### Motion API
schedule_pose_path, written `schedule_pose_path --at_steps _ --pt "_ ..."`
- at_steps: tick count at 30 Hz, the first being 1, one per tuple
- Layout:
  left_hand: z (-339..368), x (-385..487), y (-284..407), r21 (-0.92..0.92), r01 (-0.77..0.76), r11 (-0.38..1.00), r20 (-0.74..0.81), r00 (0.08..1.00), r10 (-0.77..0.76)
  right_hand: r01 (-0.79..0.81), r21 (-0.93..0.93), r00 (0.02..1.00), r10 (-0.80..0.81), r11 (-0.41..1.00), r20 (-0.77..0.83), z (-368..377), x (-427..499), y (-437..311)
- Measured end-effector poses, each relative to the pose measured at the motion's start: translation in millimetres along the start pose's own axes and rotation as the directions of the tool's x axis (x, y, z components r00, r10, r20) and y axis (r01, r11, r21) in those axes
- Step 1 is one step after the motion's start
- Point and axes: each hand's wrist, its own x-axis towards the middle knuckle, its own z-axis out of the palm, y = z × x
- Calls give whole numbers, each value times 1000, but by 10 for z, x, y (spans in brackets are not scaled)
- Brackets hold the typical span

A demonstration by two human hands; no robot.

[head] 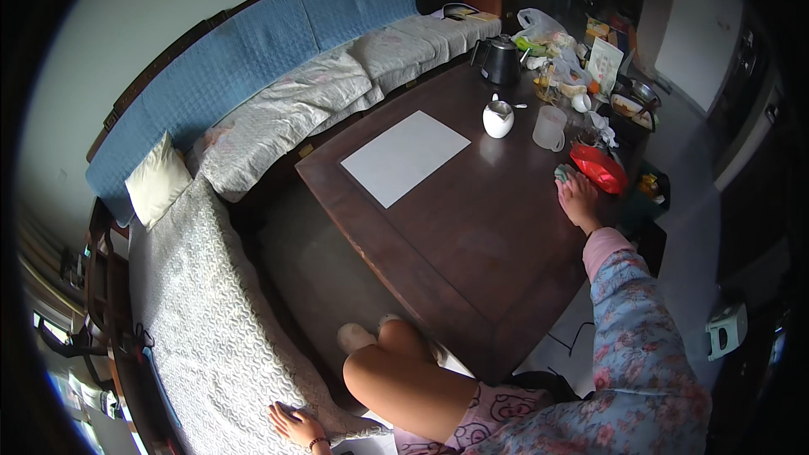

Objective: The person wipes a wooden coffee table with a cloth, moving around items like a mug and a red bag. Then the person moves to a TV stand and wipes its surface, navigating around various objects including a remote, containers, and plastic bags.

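Note:
My right hand presses on the dark wooden table near its right edge. A small green cloth is bunched under its fingers, mostly covered by them. Just beyond that hand lies a shiny red plastic packet. My left hand, a beaded bracelet at its wrist, rests palm down on the white quilted sofa cover, holding nothing. A flat white sheet lies on the table's left part.
A white pitcher, a frosted plastic mug and a dark kettle stand farther back. Plastic bags, a white pouch and bowls crowd the far right. A bin stands beside the table.

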Motion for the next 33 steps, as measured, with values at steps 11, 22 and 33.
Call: schedule_pose_path --at_steps 11,22,33 --pt "8 6 89 40 52 998 -15 999 -52 -210 107 969 192 972 157 7 -289 -742" --pt "-49 10 120 59 54 997 33 998 -56 509 720 722 -689 471 -60 -1709 -1529 -2382" --pt "-2 5 37 33 23 999 11 1000 -23 593 800 306 -944 86 -125 -1674 -1196 -1796"
